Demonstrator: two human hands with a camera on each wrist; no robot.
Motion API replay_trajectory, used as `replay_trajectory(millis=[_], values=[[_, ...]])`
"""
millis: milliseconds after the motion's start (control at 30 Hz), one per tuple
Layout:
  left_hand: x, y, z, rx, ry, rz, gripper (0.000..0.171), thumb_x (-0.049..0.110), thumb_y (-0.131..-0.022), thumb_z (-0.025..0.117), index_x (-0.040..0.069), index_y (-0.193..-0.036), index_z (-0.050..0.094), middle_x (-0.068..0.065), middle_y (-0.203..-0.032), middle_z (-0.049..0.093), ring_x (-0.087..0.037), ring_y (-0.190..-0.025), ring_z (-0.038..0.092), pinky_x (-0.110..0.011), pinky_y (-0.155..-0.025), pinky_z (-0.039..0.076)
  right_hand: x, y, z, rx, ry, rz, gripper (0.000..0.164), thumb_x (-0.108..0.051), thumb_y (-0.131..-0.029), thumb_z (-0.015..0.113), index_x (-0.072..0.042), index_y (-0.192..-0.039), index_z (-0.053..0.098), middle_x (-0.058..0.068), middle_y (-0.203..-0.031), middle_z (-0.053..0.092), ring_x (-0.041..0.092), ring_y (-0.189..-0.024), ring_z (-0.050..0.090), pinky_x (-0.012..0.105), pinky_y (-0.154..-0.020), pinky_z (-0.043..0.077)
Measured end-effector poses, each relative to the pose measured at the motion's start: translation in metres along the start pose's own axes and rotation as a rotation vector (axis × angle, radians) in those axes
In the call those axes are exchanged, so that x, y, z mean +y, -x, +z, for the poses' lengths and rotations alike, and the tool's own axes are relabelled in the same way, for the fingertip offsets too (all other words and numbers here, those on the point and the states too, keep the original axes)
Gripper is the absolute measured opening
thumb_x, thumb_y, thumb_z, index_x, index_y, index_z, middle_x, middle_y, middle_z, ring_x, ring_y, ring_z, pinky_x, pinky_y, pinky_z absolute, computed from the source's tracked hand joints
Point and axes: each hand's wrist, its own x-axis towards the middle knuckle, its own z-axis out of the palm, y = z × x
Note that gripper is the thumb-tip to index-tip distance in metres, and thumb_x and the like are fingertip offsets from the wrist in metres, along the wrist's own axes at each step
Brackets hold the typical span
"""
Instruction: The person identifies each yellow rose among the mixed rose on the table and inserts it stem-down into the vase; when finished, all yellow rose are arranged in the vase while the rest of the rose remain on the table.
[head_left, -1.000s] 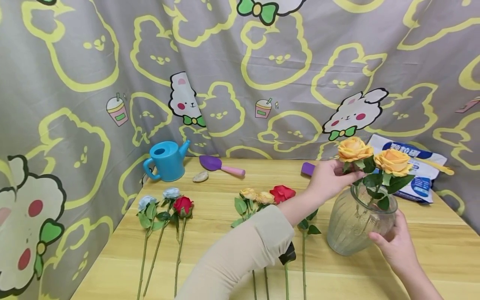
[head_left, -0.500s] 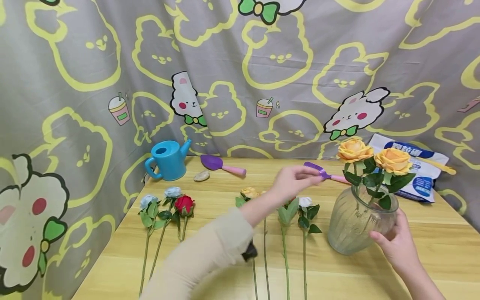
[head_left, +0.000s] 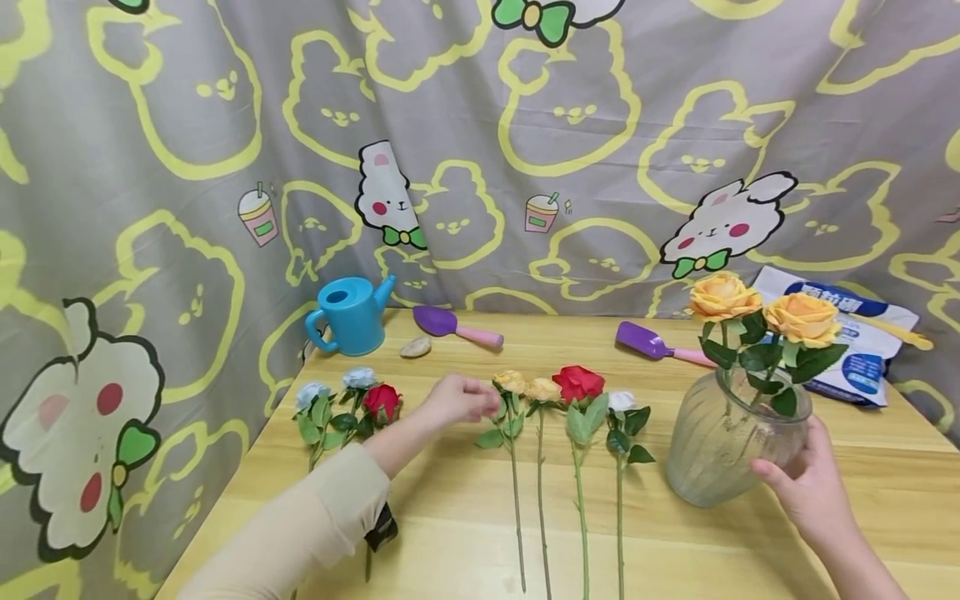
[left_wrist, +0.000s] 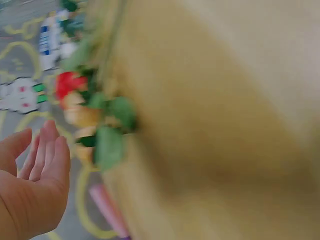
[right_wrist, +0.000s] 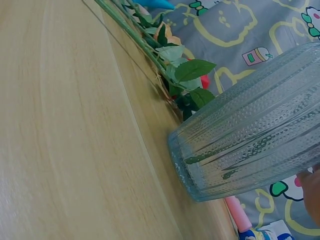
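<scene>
My left hand (head_left: 457, 400) hovers over the table between two groups of roses, holding nothing. In the left wrist view its fingers (left_wrist: 47, 155) are relaxed and slightly bent. Nearest to it are a yellow rose (head_left: 510, 382) on one side and a red rose (head_left: 382, 402) on the other. With thumb and fingers around its side, my right hand (head_left: 813, 492) grips a ribbed glass vase (head_left: 720, 450), which leans right in the head view. Two orange-yellow roses (head_left: 802, 318) stand in the vase, their stems (right_wrist: 205, 156) showing dimly through the glass.
Light blue roses (head_left: 311, 395) lie at left. Another yellow rose (head_left: 543, 389), a red rose (head_left: 577, 383) and a white rose (head_left: 621, 402) lie mid-table. Behind are a blue watering can (head_left: 352, 321), a stone (head_left: 416, 347), purple trowel (head_left: 435, 321), purple shovel (head_left: 645, 340) and white-blue bag (head_left: 862, 358).
My left hand has let go of a rose in the vase and swung left across the table, uncovering the middle roses and the purple shovel. The right hand keeps its grip on the vase.
</scene>
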Motion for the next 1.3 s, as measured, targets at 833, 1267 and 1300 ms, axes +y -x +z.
replay_trajectory(millis=[833, 1267, 1300], values=[[-0.019, -0.020, 0.025, -0.060, -0.426, -0.212, 0.043, 0.047, -0.075, 0.068, 0.004, -0.069, 0.064, -0.007, -0.062, 0.065, -0.018, -0.055, 0.063, -0.029, -0.051, 0.051, 0.001, 0.000, 0.000, 0.010, -0.009, -0.002, 0.077, 0.016, -0.075, 0.062, -0.002, -0.139, 0.022, 0.003, -0.128, 0.043, 0.009, -0.111, 0.045, 0.012, -0.089, 0.037], [-0.016, -0.025, 0.029, -0.044, -0.660, -0.176, 0.041, 0.045, -0.072, 0.072, 0.006, -0.060, 0.064, -0.004, -0.052, 0.061, -0.014, -0.045, 0.059, -0.026, -0.045, 0.048, 0.002, 0.000, -0.001, 0.007, -0.018, -0.006, 0.078, 0.016, -0.074, 0.062, -0.002, -0.139, 0.021, 0.005, -0.129, 0.042, 0.010, -0.114, 0.043, 0.013, -0.090, 0.036], [-0.015, -0.025, 0.030, -0.043, -0.657, -0.174, 0.040, 0.043, -0.072, 0.072, 0.006, -0.060, 0.064, -0.004, -0.052, 0.062, -0.014, -0.046, 0.059, -0.026, -0.046, 0.049, 0.002, 0.000, -0.001, 0.007, -0.019, -0.007, 0.078, 0.016, -0.074, 0.062, -0.002, -0.139, 0.021, 0.005, -0.129, 0.042, 0.010, -0.114, 0.043, 0.013, -0.090, 0.036]])
